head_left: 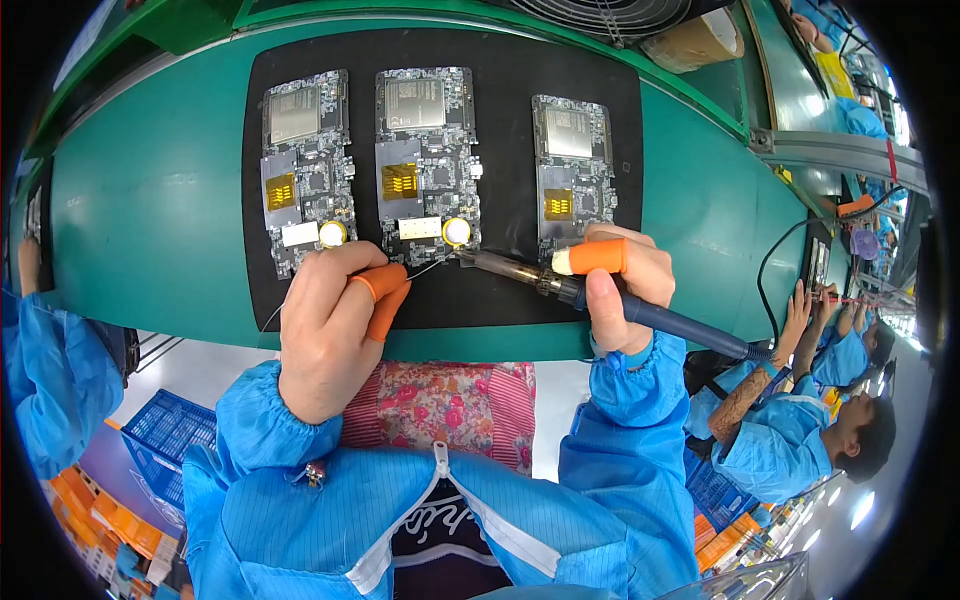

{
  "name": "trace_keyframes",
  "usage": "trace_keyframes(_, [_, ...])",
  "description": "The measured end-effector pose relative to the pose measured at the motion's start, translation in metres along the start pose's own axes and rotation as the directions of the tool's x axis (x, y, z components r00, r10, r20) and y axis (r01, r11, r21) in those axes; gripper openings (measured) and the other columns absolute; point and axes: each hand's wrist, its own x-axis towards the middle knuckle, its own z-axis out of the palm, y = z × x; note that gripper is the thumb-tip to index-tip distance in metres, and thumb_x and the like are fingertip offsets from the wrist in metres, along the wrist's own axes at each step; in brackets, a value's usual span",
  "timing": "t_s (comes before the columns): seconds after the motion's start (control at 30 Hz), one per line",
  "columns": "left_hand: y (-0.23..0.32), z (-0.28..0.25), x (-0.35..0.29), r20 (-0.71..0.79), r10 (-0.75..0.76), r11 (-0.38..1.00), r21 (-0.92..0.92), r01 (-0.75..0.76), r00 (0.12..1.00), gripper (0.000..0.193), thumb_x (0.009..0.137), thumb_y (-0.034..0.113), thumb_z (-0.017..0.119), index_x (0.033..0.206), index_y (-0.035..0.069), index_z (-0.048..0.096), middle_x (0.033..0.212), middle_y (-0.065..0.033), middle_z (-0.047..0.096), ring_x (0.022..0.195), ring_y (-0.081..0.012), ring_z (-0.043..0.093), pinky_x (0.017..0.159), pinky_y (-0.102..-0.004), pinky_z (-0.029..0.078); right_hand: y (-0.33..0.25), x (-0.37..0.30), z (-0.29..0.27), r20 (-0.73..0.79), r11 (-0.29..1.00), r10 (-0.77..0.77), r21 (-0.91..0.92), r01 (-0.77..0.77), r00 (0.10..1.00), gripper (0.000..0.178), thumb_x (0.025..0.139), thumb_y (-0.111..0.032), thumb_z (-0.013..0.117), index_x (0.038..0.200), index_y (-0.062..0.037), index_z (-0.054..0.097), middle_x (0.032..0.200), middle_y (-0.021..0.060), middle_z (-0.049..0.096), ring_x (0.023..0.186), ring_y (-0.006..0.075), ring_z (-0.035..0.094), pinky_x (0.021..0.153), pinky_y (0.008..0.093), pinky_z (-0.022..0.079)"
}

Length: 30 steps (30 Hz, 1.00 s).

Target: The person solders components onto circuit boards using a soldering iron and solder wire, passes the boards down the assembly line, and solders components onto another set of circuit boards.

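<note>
Three long circuit boards lie on a black mat [505,120]: a left board [318,180], a middle board [434,160] and a right board [572,180]. Each has a silver shield and an amber tape patch. My right hand [640,285], an orange finger cot on its index finger, grips the blue handle of a soldering iron [690,328]. The iron's tip meets the lower edge of the middle board, just below a round silver part with a yellow rim [456,232]. Orange-cotted fingers of my left hand [325,320] pinch a thin solder wire [432,267], whose end reaches that tip.
The mat rests on a green bench [150,210]. A tape roll [695,42] and a round fan grille [605,12] stand at the back. The iron's black cord [762,275] loops at the right. Co-workers in blue sit on both sides; a blue crate [170,440] stands lower left.
</note>
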Motion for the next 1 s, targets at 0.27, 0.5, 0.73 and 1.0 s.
trace_keyframes(0.27, [-0.001, 0.002, 0.001, 0.020, 0.014, 1.000, 0.005, -0.014, 1.000, 0.021, 0.062, -0.004, 0.071, 0.080, -0.002, 0.060, 0.089, -0.0083, 0.055, 0.075, -0.0235, 0.054, 0.062, -0.0323, 0.045, 0.001, 0.000, 0.002, 0.046, 0.999, -0.022, -0.038, 0.024, 0.999, 0.011, 0.068, -0.003, 0.055, 0.073, 0.0068, 0.058, 0.052, 0.0102, 0.049, 0.043, 0.0238, 0.049, 0.041, 0.0314, 0.040])
trace_keyframes(0.5, [0.002, 0.010, 0.006, 0.019, 0.047, 0.999, -0.007, -0.047, 0.999, 0.019, 0.062, -0.005, 0.069, 0.078, -0.003, 0.059, 0.090, -0.0097, 0.056, 0.073, -0.0240, 0.055, 0.061, -0.0323, 0.046, 0.002, 0.000, 0.002, 0.052, 1.000, -0.009, -0.025, 0.010, 0.999, 0.011, 0.069, -0.003, 0.055, 0.073, 0.0068, 0.058, 0.052, 0.0098, 0.048, 0.042, 0.0224, 0.047, 0.040, 0.0306, 0.038])
trace_keyframes(0.73, [0.002, 0.016, 0.011, 0.025, 0.065, 0.998, 0.004, -0.065, 0.998, 0.017, 0.061, -0.006, 0.067, 0.073, -0.003, 0.056, 0.090, -0.0104, 0.056, 0.071, -0.0244, 0.055, 0.059, -0.0327, 0.046, 0.002, 0.000, 0.004, 0.049, 1.000, -0.012, -0.016, 0.013, 0.999, 0.012, 0.070, -0.004, 0.055, 0.073, 0.0070, 0.058, 0.052, 0.0099, 0.048, 0.042, 0.0226, 0.047, 0.040, 0.0305, 0.038])
trace_keyframes(1.0, [0.003, 0.001, 0.008, 0.018, 0.055, 0.997, 0.053, -0.055, 0.998, 0.018, 0.061, -0.003, 0.070, 0.076, -0.002, 0.060, 0.088, -0.0078, 0.057, 0.072, -0.0233, 0.055, 0.060, -0.0332, 0.044, 0.002, -0.004, -0.004, 0.000, 0.998, -0.065, -0.019, 0.065, 0.998, 0.013, 0.071, -0.005, 0.055, 0.073, 0.0071, 0.058, 0.054, 0.0117, 0.050, 0.043, 0.0237, 0.048, 0.041, 0.0311, 0.038])
